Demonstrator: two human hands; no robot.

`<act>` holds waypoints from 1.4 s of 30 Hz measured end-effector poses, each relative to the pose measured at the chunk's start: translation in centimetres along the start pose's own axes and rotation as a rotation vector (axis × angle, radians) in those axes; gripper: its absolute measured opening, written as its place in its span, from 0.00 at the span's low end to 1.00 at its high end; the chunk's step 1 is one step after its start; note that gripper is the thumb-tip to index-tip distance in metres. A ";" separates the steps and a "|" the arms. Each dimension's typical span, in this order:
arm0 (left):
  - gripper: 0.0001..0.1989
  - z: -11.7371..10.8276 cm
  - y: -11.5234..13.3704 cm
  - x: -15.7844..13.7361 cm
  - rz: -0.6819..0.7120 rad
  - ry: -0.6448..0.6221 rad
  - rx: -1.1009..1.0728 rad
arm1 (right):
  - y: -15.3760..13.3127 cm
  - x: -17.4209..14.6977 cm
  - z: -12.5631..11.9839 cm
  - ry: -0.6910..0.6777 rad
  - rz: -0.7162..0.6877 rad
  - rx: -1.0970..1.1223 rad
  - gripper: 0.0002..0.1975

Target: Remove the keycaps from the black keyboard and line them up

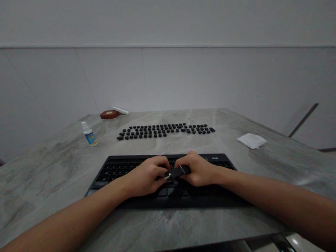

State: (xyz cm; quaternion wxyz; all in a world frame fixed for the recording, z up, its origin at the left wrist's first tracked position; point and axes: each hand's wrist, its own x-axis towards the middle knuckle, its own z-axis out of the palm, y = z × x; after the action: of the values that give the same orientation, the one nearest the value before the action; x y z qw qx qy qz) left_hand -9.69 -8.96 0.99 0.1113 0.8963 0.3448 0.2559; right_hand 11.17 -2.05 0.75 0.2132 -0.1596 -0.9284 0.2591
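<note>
My two bare hands at work over a black keyboard (187, 202), which lies flat on a grey, marble-veined table (59, 179) close to the near edge. My right hand (198, 168), over the middle of the keyboard and slightly to the right, grasps a small black tool (177, 173) between thumb and curled fingers; the tool's metal-coloured tip points left. My left hand (152, 176) reaches in from the left with its fingers bent, thumb and fingertips just beside that tip. Whether it pinches anything, or touches the tip, I cannot tell, since the fingers hide the spot.

On the keyboard's left part, keys with pale markings are visible; a small pale mark, too small to read, lies near its far right edge. Its middle is partly covered by my hands and too dark to make out key by key.

Beyond the keyboard, on the far side of the table, loose black keycaps (155, 131) are laid out in several rows, with some gaps between them. To their left stands a small white bottle (91, 138) with a blue label, appearing tilted. Farther off, near the pale wall (164, 78), lie a reddish-brown case (109, 114) and, just beside it, a white strip (121, 110). On the right lies a folded white cloth (251, 141).
</note>
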 end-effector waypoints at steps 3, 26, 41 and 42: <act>0.07 0.1 -0.1 0.1 0.008 0.031 0.009 | 0.0 0.3 0.0 0.009 0.052 0.059 0.07; 0.13 0.2 0.1 0.3 0.203 -0.008 0.192 | -0.5 -0.7 1.8 0.294 -0.429 -0.529 0.04; 0.10 0.0 0.6 0.7 0.230 -0.029 0.200 | -1.2 -1.4 0.9 0.330 -0.307 -0.403 0.04; 0.10 0.0 0.5 0.7 0.203 -0.017 0.173 | -1.0 -1.3 0.9 0.316 -0.233 -0.347 0.04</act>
State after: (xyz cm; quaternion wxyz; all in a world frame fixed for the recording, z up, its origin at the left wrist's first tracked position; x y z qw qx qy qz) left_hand -8.96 -8.92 1.44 0.0102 0.9349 0.2723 0.2273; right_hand 11.68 -3.70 0.20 0.3534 -0.1244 -0.9262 0.0416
